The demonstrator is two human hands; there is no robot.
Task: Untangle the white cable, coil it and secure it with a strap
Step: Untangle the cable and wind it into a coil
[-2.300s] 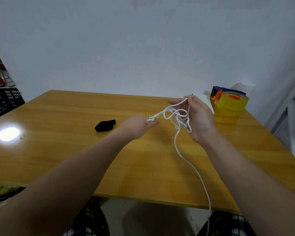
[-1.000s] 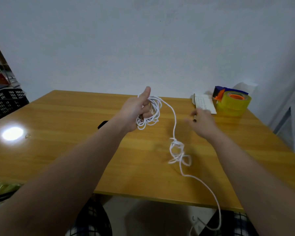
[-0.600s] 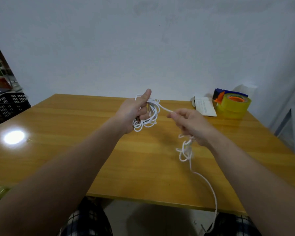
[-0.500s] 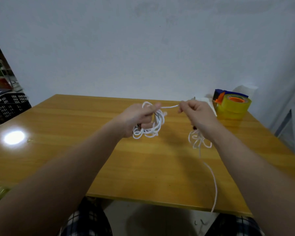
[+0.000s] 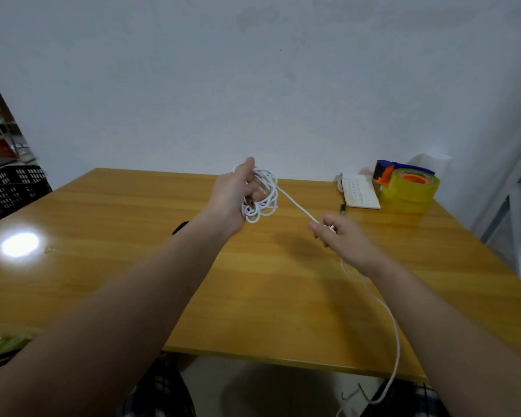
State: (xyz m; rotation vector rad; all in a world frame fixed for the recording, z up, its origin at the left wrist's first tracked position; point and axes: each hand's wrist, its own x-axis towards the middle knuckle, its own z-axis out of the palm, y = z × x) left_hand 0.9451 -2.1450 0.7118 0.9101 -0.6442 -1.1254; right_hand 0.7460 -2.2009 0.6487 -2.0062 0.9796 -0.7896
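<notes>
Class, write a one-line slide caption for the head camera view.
Left hand holds a coil of white cable above the wooden table while the right hand pinches the taut strand.

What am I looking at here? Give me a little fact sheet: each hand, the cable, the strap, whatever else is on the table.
left hand: grips a bundle of white cable loops, raised above the table
right hand: pinches the cable further along; a straight stretch runs between the hands
loose end: hangs over the table's near edge beside the right forearm
strap: black item, likely it, lies half hidden behind the left forearm, not on the cable
also there: yellow tape roll, small notebook
</notes>
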